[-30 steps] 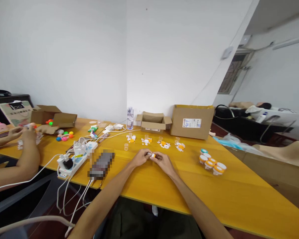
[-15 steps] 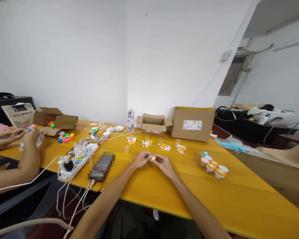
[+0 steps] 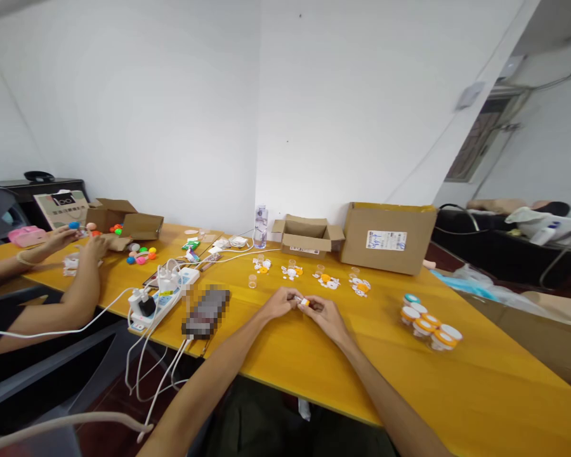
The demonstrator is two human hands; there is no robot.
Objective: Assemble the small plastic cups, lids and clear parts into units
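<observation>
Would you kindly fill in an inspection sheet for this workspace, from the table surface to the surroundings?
Surface: yellow-brown table, cluttered along its far side.
Parts: small white-and-orange piece in hand; four piles of white and orange parts beyond; lidded jars grouped to the right.
Clutter: bottle, open box, large box, blurred dark device.
Hands: left hand and right hand both hold the piece.
Cables: white cables around power strip, some over the near edge.
Surroundings: another person's hands near coloured balls; wall behind.

Table point(image 3: 485, 393) back: 3 boxes point(image 3: 390, 257) | before 2 of them: part piles point(image 3: 326, 279) | right: jars point(image 3: 423, 325) | left: power strip point(image 3: 165, 306)
</observation>
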